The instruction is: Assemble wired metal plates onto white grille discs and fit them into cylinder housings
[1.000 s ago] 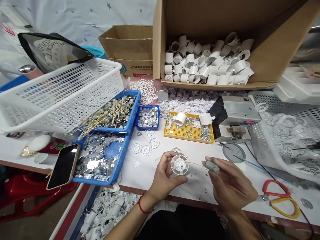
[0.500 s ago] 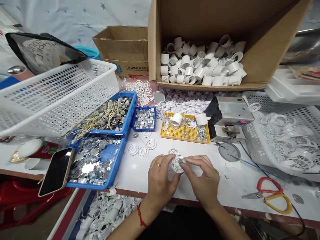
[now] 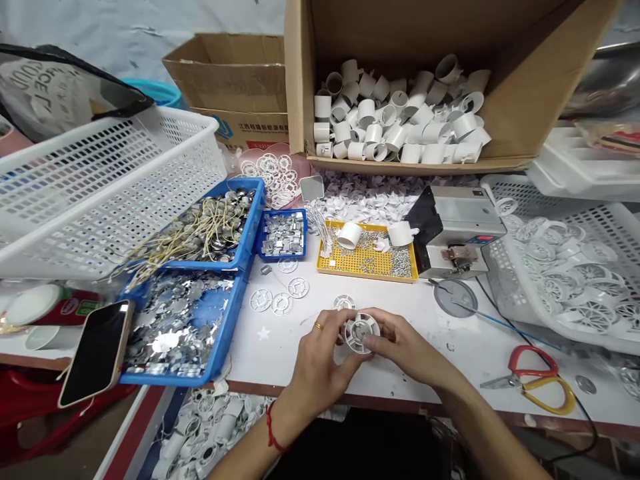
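Between both hands, above the table's front part, is a round white plastic ring part (image 3: 362,331) with a grey piece inside it, its open face tilted toward me. My left hand (image 3: 320,360) grips its left edge with closed fingers. On the opposite side my right hand (image 3: 405,343) curls its fingers around the rim, thumb pressed at the face. Just beyond them a similar white ring (image 3: 344,303) lies on the table. Several more flat rings (image 3: 282,304) lie to the left, with a small metal piece on a thin wire (image 3: 267,270) beside them.
Blue trays (image 3: 227,333) of metal plates and wired discs stand left, by a phone (image 3: 95,353). Ahead are a yellow tray (image 3: 325,265), a small machine (image 3: 460,213) and a cardboard box (image 3: 300,87) of white cups. Scissors (image 3: 517,380) and a white basket (image 3: 520,293) are at right.
My right hand has shifted from pinching a small grey piece at the ring's face to wrapping around its rim. The ring part has turned, showing grey inside. The view has shifted slightly.
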The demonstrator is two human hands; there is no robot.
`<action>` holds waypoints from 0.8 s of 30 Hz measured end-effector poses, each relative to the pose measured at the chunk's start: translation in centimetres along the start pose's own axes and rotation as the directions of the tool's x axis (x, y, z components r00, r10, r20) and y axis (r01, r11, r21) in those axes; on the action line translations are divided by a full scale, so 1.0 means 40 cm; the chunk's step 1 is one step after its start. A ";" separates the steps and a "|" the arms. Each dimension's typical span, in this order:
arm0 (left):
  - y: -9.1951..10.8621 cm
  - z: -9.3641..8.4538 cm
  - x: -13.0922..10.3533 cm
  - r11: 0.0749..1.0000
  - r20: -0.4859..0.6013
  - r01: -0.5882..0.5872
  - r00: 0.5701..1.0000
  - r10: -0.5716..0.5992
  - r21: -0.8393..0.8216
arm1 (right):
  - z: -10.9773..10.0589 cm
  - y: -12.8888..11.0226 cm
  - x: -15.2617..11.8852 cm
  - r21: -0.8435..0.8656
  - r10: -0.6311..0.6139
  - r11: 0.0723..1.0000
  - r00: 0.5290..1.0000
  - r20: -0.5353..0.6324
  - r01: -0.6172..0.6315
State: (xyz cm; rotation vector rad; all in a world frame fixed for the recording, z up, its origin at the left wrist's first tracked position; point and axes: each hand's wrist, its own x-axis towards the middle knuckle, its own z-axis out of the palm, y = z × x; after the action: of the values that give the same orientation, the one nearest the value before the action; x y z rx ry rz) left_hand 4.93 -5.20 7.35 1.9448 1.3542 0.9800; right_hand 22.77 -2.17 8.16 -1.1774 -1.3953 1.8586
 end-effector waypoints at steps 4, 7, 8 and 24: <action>0.004 -0.023 0.009 1.000 0.093 -0.022 0.995 0.022 0.009 | -0.012 -0.029 0.007 0.043 0.011 0.999 0.992 0.126 -0.016; 0.002 -0.029 0.013 0.998 0.126 -0.060 0.990 0.059 -0.001 | -0.003 -0.030 0.008 0.114 0.016 0.993 0.994 0.104 -0.028; -0.001 -0.029 0.013 0.997 0.132 -0.080 0.988 0.081 -0.014 | 0.001 -0.027 0.008 0.138 0.008 0.990 0.996 0.085 -0.020; -0.008 0.001 -0.015 0.989 0.331 0.143 0.935 -0.127 -0.024 | 0.012 0.024 -0.008 -0.212 0.075 0.974 0.996 -0.051 -0.084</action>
State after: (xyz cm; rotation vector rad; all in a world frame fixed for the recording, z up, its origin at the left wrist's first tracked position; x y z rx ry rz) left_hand 4.68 -5.66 6.92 1.8514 1.2394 0.5840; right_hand 22.58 -2.98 7.40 -1.3880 -1.5762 1.7584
